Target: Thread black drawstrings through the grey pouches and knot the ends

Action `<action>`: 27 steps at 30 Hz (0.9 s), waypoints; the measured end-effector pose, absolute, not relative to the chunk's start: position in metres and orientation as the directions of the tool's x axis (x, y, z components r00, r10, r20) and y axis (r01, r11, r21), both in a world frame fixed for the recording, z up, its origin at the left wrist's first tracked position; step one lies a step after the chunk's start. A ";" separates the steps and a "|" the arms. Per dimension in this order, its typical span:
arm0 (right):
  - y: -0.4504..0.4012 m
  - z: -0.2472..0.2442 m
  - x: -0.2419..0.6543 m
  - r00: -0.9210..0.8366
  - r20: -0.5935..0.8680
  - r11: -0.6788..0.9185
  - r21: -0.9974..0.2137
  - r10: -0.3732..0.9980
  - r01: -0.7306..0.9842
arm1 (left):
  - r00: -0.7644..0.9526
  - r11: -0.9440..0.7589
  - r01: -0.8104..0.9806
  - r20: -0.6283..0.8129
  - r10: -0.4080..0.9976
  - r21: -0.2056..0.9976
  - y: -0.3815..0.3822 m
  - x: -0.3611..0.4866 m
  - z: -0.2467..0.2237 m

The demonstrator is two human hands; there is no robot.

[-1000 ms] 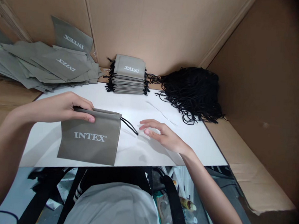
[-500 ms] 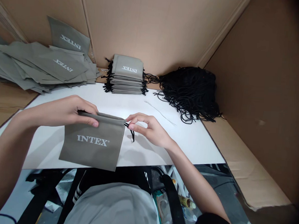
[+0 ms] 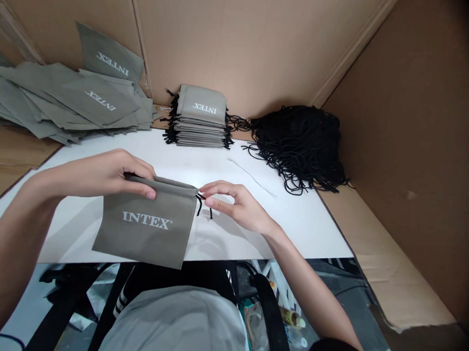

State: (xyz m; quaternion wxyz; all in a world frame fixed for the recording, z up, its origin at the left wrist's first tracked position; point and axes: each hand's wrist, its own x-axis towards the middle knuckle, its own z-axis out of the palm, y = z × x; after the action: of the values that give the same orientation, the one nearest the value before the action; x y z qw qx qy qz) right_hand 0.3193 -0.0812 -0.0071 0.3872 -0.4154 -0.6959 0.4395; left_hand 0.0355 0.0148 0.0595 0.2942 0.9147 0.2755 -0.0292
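Note:
A grey pouch (image 3: 145, 239) printed INTEX hangs over the near edge of the white table. Its top edge is gripped by my left hand (image 3: 117, 173), thumb in front and fingers behind or inside the opening. Black cord (image 3: 200, 204) comes out of the pouch's upper right corner, with two ends hanging apart. At that corner is my right hand (image 3: 233, 202), its thumb and index finger curled close around the cord. Whether the fingertips press on the cord is too small to tell.
Loose grey pouches (image 3: 99, 101) lie heaped at the back left. A stack of corded pouches (image 3: 202, 112) stands at the back middle, beside a pile of black cords (image 3: 300, 142). Cardboard walls (image 3: 235, 38) enclose the white table (image 3: 295, 227). A thin pale strand lies on it.
The cord's ends now hang separately beside the pouch corner, where they were together before. My right hand's fingers have shifted slightly. My left hand keeps its hold.

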 end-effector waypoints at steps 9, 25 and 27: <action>-0.077 -0.006 0.305 -0.440 0.179 0.299 -0.929 0.880 0.220 | 0.850 -0.691 0.517 -0.213 0.481 0.505 0.017 0.033 0.060; -0.092 -0.025 0.327 -0.485 0.001 0.028 -0.998 0.874 0.049 | 0.767 -0.609 0.624 -0.234 0.598 0.489 0.024 0.016 0.064; -0.094 -0.027 0.328 -0.488 0.008 0.022 -0.999 0.873 0.024 | 0.762 -0.601 0.628 -0.237 0.602 0.495 0.024 0.014 0.064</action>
State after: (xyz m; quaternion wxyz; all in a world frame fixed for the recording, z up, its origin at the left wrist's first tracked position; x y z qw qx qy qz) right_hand 0.3279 -0.0938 -0.0272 0.3544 -0.3612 -0.6210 0.5986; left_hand 0.0143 0.0239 0.0643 0.2853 0.8943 0.3439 -0.0229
